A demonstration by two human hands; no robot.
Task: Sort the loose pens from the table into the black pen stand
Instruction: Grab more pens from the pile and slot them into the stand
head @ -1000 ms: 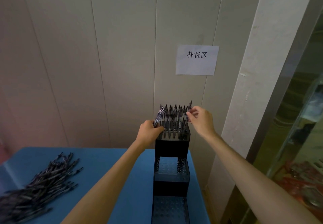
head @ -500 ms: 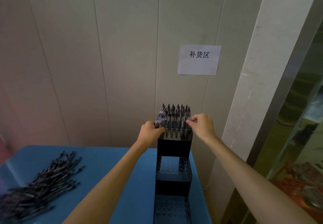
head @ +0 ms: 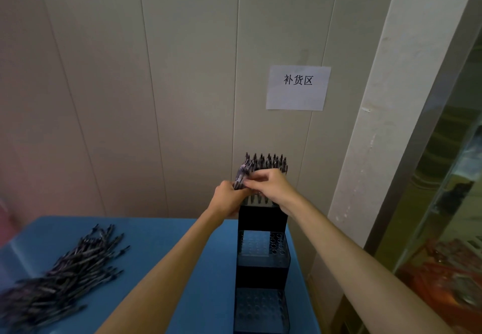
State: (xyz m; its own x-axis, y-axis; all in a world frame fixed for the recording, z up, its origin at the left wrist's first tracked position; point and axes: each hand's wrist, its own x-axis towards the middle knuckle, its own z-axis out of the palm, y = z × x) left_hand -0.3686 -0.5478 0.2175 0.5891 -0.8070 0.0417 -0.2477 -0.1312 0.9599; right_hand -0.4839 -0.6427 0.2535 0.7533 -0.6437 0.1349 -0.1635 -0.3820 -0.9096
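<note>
A black three-tier pen stand [head: 262,220] rises at the right edge of the blue table [head: 167,250]. Several dark pens [head: 268,161] stand upright in its top tier; the two lower tiers show bare holes. My left hand [head: 225,199] grips a small bundle of pens [head: 241,176] just left of the top tier. My right hand [head: 271,187] has come across in front of the top tier, and its fingertips pinch a pen in that bundle. A big heap of loose pens [head: 62,273] lies at the table's left.
A panelled wall stands right behind the stand, with a paper sign [head: 297,87] taped above it. A white pillar [head: 370,130] and a glass-fronted cabinet [head: 448,216] close off the right side beyond the table's edge.
My right hand has left the right side of the top tier and moved left to the bundle in my left hand. The left hand has stayed put.
</note>
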